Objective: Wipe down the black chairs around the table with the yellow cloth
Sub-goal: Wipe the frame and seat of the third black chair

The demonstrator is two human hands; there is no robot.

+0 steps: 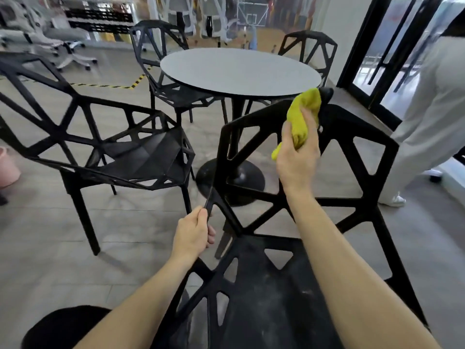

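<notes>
A black lattice chair (254,278) lies tipped in front of me, its dusty seat facing up and its back toward the round table. My right hand (298,157) grips a bunched yellow cloth (303,114) against the top edge of the chair's back. My left hand (195,231) holds the chair's thin left edge. A second black chair (120,147) stands upright to the left. Two more black chairs (161,54) (310,50) stand behind the table.
The round grey table (239,69) on a black pedestal base (208,175) stands just beyond the tipped chair. A person in white clothes (432,117) stands at the right by a black-framed glass door. White office chairs (50,41) sit far left; a pink bucket (7,167) is at the left edge.
</notes>
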